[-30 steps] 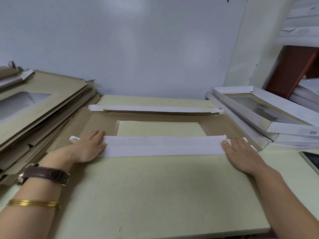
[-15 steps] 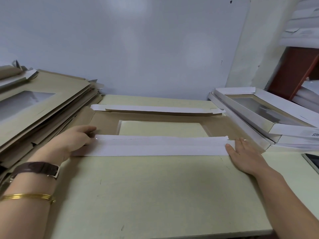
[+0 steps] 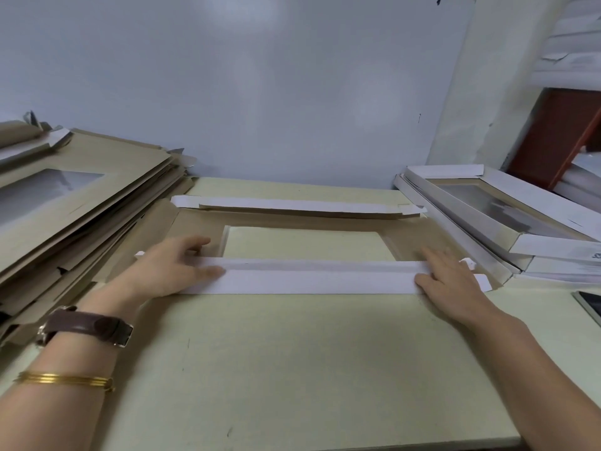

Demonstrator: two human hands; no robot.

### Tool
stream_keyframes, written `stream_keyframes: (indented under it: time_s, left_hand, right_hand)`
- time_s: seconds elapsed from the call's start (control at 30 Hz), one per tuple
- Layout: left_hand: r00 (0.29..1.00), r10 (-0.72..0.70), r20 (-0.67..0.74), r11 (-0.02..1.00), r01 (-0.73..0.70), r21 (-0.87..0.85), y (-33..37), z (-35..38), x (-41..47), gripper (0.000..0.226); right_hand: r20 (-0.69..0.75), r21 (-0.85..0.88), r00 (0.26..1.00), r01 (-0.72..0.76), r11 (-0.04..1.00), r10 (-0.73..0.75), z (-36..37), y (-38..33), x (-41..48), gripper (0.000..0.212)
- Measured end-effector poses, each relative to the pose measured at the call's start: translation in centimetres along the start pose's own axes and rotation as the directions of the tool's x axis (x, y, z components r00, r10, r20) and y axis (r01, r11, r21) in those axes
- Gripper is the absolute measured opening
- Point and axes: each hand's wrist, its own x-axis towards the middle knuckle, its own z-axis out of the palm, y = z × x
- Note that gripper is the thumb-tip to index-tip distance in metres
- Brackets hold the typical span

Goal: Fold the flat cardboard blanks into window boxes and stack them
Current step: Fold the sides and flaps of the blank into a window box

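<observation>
**Ana:** One table (image 3: 292, 369) carries everything?

**Ben:** Yes. A pile of flat blanks (image 3: 81, 196) overhangs its left edge. A stack of finished window boxes (image 3: 507, 222) sits at its right back corner. The blank being folded (image 3: 195, 222) lies between them, brown side up, toward the back edge.

**Ana:** Which step is this?

**Ben:** Creasing the near flap (image 3: 309, 278), I judge. It is turned over, white face up, parallel to the table's front edge. The far flap (image 3: 292, 205) already lies folded.

**Ana:** And the grip?

**Ben:** Neither hand grasps anything. The left hand (image 3: 169, 271) lies spread on the flap's left end. The right hand (image 3: 448, 281) rests flat on the right end, fingers straight. Both only press.

**Ana:** How to do it well?

**Ben:** Bear down evenly at both ends, then run the fingers inward along the score so the crease comes out straight. Weight on the palms should stop the blank sliding on the table. Mind the small end tabs (image 3: 468, 262) beside the right hand. They stick out and could get crushed.
</observation>
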Motion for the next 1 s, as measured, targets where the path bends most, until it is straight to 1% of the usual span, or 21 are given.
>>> stream_keyframes:
  time_s: [0.07,0.13,0.2,0.23,0.27,0.33,0.43,0.47,0.53,0.63,0.73,0.8,0.9,0.97,1.0]
  left_hand:
    - [1.0,0.019,0.014,0.998,-0.02,0.065,0.0,0.0,-0.1,0.062]
    - [0.999,0.051,0.008,0.992,-0.051,0.116,0.0,0.0,-0.1,0.053]
    - [0.996,0.084,0.016,0.984,-0.085,0.156,0.1,0.0,-0.1,0.048]
    - [0.995,0.096,0.021,0.981,-0.098,0.168,0.1,0.0,0.0,0.048]
    - [0.994,0.106,0.02,0.979,-0.108,0.175,0.1,-0.1,0.0,0.048]
    - [0.993,0.114,0.015,0.976,-0.115,0.187,0.1,-0.1,0.0,0.05]
    - [0.992,0.118,0.038,0.968,-0.124,0.219,0.4,0.1,0.1,0.053]
    - [0.992,0.113,0.049,0.966,-0.121,0.23,0.5,0.1,0.1,0.053]
    - [0.993,0.094,0.075,0.964,-0.11,0.242,0.8,0.0,0.1,0.05]
    - [0.992,0.089,0.094,0.954,-0.112,0.277,1.1,0.0,0.0,0.039]
    - [0.994,0.093,0.05,0.955,-0.103,0.28,1.3,0.1,-0.2,0.031]
    - [0.995,0.104,-0.005,0.955,-0.098,0.281,1.4,0.1,-0.3,0.033]
    - [0.979,0.175,-0.107,0.939,-0.133,0.316,1.9,-0.1,-0.6,0.04]
    - [0.961,0.23,-0.15,0.93,-0.172,0.325,2.3,-0.2,-0.9,0.042]
    - [0.953,0.252,-0.166,0.927,-0.189,0.324,2.4,-0.2,-0.9,0.042]
  right_hand:
    - [0.097,0.035,0.995,0.002,0.999,-0.005,-0.1,-0.8,0.0,0.026]
    - [0.17,0.013,0.985,-0.005,1.0,0.003,0.0,-1.2,0.0,0.031]
    - [0.186,0.018,0.982,0.003,1.0,-0.006,0.0,-1.5,-0.1,0.032]
    - [0.183,0.021,0.983,0.007,1.0,-0.01,-0.2,-1.7,-0.2,0.037]
    - [0.17,0.015,0.985,0.012,1.0,-0.014,-0.3,-1.8,-0.2,0.042]
    - [0.145,-0.026,0.989,0.029,0.999,-0.025,-0.5,-1.8,-0.1,0.045]
    - [0.19,-0.041,0.982,-0.002,0.999,0.01,-0.7,-1.6,0.4,0.034]
    - [0.211,-0.038,0.977,0.0,0.999,0.008,-0.9,-1.5,0.6,0.034]
    - [0.267,-0.056,0.964,0.008,0.998,0.008,-1.2,-1.5,1.1,0.041]
    - [0.308,-0.076,0.951,0.0,0.997,0.023,-1.6,-1.6,1.8,0.045]
    - [0.297,-0.084,0.955,-0.004,0.996,0.028,-2.0,-2.0,2.2,0.041]
    - [0.278,-0.083,0.96,0.0,0.997,0.023,-2.3,-2.1,2.1,0.041]
    - [0.183,-0.058,0.983,0.029,0.998,-0.018,-2.4,-1.8,1.7,0.033]
    - [0.115,-0.07,0.992,0.054,0.996,-0.046,-2.4,-1.6,1.4,0.037]
    - [0.093,-0.086,0.994,0.064,0.994,-0.056,-2.5,-1.6,1.3,0.043]
